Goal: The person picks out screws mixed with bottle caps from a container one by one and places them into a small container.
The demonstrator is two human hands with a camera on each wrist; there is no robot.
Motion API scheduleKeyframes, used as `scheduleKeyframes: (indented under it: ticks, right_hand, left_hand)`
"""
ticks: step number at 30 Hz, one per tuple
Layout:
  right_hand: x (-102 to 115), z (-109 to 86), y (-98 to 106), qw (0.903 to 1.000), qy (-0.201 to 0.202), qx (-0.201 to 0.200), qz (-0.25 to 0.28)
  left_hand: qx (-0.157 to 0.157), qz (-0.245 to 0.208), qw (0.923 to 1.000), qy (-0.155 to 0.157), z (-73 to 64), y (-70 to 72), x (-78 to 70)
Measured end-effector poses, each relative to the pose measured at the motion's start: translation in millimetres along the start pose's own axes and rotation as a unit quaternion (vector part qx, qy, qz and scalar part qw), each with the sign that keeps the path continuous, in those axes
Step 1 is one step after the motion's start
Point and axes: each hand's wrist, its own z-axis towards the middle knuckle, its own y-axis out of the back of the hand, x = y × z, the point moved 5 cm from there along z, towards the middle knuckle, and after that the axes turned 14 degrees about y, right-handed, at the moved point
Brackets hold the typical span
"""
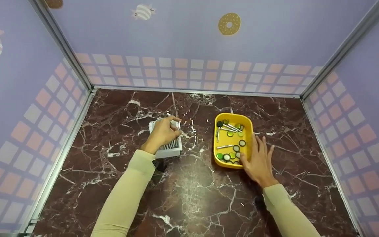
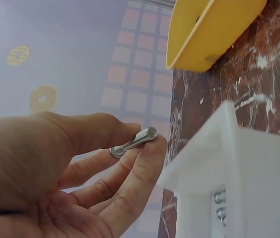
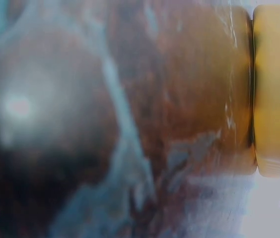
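In the head view my left hand [image 1: 165, 131] is above a white box [image 1: 169, 153] that holds several metal bolts [image 1: 173, 144]. The left wrist view has the thumb and a fingertip pinching a short silver bolt [image 2: 134, 141], and the white box [image 2: 264, 168] lies below and to the right. My right hand [image 1: 259, 162] rests against the right side of a yellow tray [image 1: 216, 144], thumb at its rim and fingers spread and fairly straight along the outside. Inside that tray are several long bolts [image 1: 225, 146] and round green, yellow and pale caps [image 1: 242, 143].
A dark red marbled tabletop [image 1: 196, 184] lies under everything, with small white flecks between box and tray. Patterned panels stand at the back [image 1: 189, 39], left [image 1: 15, 98] and right [image 1: 364, 108]. In the right wrist view the yellow tray [image 3: 279, 89] is at the right edge.
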Motion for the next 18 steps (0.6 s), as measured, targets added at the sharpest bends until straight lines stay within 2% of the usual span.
scheduleKeyframes:
  ticks: [6,12,16,18]
  right_hand:
    - [0,0.4,4,0.9999,0.005,-0.011,-0.006]
    - [0,1.3,3,0.9999,0.007,-0.01,-0.006]
    - [0,-0.1,1,1.0,0.003,-0.004,-0.002]
    - [0,-0.3,-1,1.0,0.003,-0.002,0.001]
  left_hand:
    - [0.016,-0.015,0.9994,0.027,1.8,7.2,11.4]
    - [0.008,-0.007,0.9984,0.056,5.5,15.9,22.6]
    - [0.014,0.027,0.9963,0.08,8.9,21.3,27.6]
    - [0.012,0.061,0.9944,0.085,10.4,24.3,28.9]
